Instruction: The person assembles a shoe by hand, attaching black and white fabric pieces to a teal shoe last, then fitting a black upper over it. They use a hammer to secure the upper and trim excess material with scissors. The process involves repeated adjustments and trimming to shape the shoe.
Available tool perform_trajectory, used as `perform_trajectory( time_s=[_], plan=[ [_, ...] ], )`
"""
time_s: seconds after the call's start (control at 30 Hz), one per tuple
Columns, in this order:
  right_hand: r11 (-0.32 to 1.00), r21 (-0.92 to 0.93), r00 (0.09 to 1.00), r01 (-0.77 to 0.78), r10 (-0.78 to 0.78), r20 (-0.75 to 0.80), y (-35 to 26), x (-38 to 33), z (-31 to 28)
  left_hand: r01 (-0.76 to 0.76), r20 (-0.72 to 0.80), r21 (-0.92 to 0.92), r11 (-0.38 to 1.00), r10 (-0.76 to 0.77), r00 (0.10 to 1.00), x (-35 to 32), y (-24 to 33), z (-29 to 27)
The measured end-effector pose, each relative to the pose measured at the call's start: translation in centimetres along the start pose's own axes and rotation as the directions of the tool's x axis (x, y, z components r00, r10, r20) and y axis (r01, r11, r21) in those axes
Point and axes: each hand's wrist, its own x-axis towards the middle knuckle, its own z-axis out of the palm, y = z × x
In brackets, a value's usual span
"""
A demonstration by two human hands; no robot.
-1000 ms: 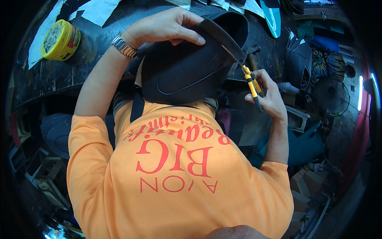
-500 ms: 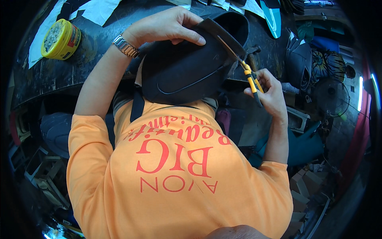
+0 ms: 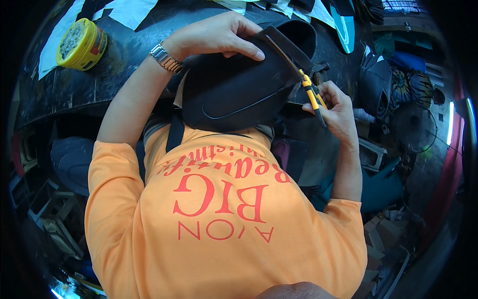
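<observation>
Against our chest, above the dark workbench (image 3: 99, 79): we hold a black leather piece (image 3: 234, 94), curved and cap-shaped, pressed close to the orange shirt (image 3: 219, 219).

Left hand (image 3: 219, 35): spread flat over the top of the black leather piece, fingertips (image 3: 256, 54) hooked at its upper edge; gripping it, pinning it down. We judge this steadies the piece against the pull of the tool.

Right hand (image 3: 338, 112): closed around a yellow-handled tool (image 3: 312, 97), likely a utility knife, thumb along the handle. Clenched on it, tip set at the right edge of the piece.

Why held so: the body acts as backstop, we judge; one hand clamps, the other works the rim, so the soft material does not fold away.

Location of the piece: between both hands, over the bench edge, touching the chest and the left palm.

Long axis of the piece: runs lower left to upper right, from the shirt collar area toward the raised flap (image 3: 286, 47).

Facing: domed outer side toward us; the flap edge points up and right, toward the tool.

Tool axis: steep diagonal, tip up-left at the leather, butt down-right in our palm.

Nearby: yellow round tin (image 3: 82, 44) at the far left on the bench, well apart; pale cut patterns (image 3: 132, 10) along the far edge; a metal wristwatch (image 3: 165, 58) on our left wrist.
</observation>
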Motion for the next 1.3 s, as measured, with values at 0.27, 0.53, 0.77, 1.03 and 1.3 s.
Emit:
perform_trajectory(
  time_s=[0.27,0.53,0.77,1.03,1.3],
  plan=[
    [0.998,-0.057,0.999,0.030,-0.032,-0.039,-1.7,0.3,0.3,0.013,-0.017,0.003,1.000,-0.013,1.000,-0.1,0.3,0.1],
    [0.999,0.035,1.000,0.026,-0.025,-0.012,-1.2,0.7,0.6,0.047,-0.016,0.048,0.998,-0.046,0.999,0.1,0.4,-0.1],
    [0.879,0.477,0.958,0.007,0.131,-0.254,1.8,1.1,0.8,-0.106,-0.138,0.094,0.990,0.119,0.983,-0.8,0.5,1.0],
    [0.900,-0.279,0.848,-0.335,0.158,-0.506,12.8,3.6,-2.3,-0.291,-0.549,0.026,0.956,0.257,0.795,-3.5,-1.4,2.1],
    [0.592,-0.685,0.873,-0.425,0.070,-0.482,12.7,5.1,-3.2,0.034,-0.519,0.112,0.993,0.029,0.854,-5.4,-2.5,1.2]
  ],
)
